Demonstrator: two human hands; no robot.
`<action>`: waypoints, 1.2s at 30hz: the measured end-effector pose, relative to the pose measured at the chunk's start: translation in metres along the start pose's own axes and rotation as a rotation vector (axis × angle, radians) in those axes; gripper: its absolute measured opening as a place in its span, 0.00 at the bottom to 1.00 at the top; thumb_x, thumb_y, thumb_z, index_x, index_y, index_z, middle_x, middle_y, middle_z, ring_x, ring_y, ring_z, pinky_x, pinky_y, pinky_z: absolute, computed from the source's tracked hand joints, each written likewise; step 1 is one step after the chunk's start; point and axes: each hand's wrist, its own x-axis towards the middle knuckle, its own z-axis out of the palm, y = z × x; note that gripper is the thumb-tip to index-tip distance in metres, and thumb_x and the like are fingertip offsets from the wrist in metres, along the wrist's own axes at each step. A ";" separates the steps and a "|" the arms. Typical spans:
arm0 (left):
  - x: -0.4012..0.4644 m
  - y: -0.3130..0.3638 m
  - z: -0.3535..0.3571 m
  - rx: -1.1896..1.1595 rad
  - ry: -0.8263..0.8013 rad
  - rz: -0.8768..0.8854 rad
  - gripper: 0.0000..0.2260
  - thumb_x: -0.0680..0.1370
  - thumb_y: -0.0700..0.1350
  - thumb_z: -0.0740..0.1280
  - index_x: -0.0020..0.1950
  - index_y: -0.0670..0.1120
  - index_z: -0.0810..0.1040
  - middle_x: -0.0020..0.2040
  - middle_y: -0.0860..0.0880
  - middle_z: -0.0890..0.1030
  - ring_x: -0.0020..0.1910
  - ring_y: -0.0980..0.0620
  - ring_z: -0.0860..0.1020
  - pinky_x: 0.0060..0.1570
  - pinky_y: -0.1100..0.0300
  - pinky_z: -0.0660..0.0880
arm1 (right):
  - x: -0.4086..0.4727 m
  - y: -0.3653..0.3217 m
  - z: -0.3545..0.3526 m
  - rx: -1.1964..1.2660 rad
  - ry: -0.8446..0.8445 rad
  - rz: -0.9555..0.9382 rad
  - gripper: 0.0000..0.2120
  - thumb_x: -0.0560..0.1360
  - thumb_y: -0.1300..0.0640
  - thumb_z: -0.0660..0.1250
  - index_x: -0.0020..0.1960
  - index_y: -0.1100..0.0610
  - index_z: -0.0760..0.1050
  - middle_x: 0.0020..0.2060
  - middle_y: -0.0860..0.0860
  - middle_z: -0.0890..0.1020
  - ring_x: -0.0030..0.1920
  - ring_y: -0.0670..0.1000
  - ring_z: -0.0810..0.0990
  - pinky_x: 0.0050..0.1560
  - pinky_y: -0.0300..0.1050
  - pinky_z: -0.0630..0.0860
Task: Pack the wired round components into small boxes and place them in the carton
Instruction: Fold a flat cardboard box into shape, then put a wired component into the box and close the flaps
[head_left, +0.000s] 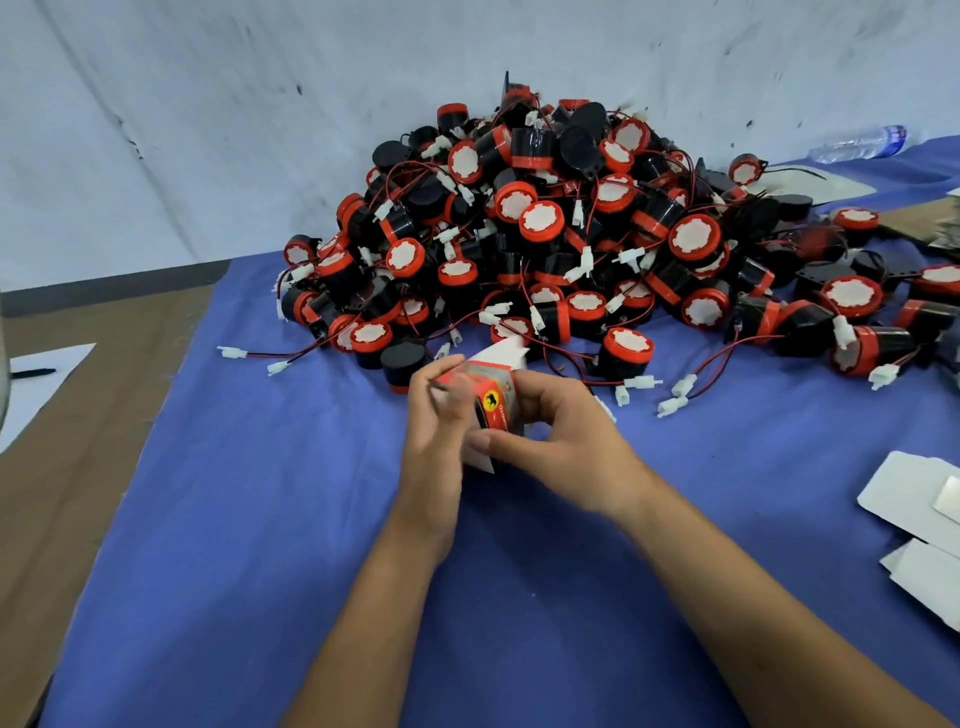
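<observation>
Red-and-black components (540, 223) with white faces, blue cloth (260, 519)

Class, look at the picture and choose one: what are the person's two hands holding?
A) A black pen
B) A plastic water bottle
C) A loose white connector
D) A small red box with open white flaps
D: both the left hand and the right hand grip the small red box above the blue cloth, its white flaps open.

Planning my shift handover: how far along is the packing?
Nothing finished shows; no carton is in view. In hand: both hands, left and right, hold one small box, flaps open. Left: a big pile of components and flat boxes.
</observation>
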 end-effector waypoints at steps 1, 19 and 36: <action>0.001 -0.001 0.000 0.037 -0.028 0.018 0.25 0.73 0.59 0.73 0.65 0.49 0.74 0.54 0.52 0.84 0.53 0.53 0.84 0.46 0.60 0.81 | 0.000 -0.002 0.004 -0.128 0.052 -0.027 0.06 0.74 0.60 0.75 0.48 0.55 0.79 0.40 0.47 0.84 0.41 0.48 0.82 0.41 0.48 0.80; 0.009 -0.015 -0.029 0.689 0.163 0.134 0.23 0.70 0.49 0.81 0.61 0.55 0.75 0.57 0.59 0.81 0.59 0.54 0.77 0.52 0.59 0.77 | 0.008 0.041 -0.046 -0.926 0.407 0.159 0.30 0.76 0.57 0.70 0.76 0.41 0.69 0.57 0.54 0.71 0.56 0.59 0.73 0.60 0.56 0.65; 0.016 -0.004 -0.054 0.495 0.345 -0.075 0.06 0.74 0.47 0.69 0.50 0.53 0.80 0.47 0.56 0.85 0.49 0.56 0.83 0.47 0.50 0.80 | -0.003 0.011 -0.028 -0.750 -0.078 -0.174 0.29 0.61 0.35 0.81 0.56 0.47 0.79 0.55 0.43 0.75 0.60 0.48 0.69 0.61 0.41 0.70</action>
